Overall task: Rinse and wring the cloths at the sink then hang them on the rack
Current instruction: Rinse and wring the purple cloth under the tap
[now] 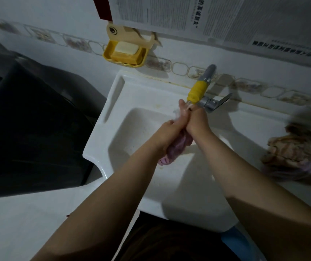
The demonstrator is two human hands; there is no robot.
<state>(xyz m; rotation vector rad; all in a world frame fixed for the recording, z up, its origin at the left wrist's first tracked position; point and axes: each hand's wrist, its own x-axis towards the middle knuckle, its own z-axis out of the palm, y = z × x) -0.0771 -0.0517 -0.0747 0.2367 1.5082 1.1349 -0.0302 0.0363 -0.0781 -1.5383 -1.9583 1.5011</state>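
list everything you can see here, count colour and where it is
sink: one, white, centre, against the tiled wall
tap: one, grey metal with a yellow sleeve on the spout, at the back rim of the sink
purple cloth: one, purple, bunched between both hands over the basin, under the spout
cloth pile: one heap, brownish and pale purple, on the ledge right of the basin; blurred, number of cloths unclear
soap dish: one, yellow, fixed to the wall above the sink's left corner
soap: one bar, cream, in the dish
printed paper sheets: several, white with black text, on the wall at the top
dark appliance: one, black, left of the sink
left hand: one, grips the cloth
right hand: one, grips the cloth near the spout
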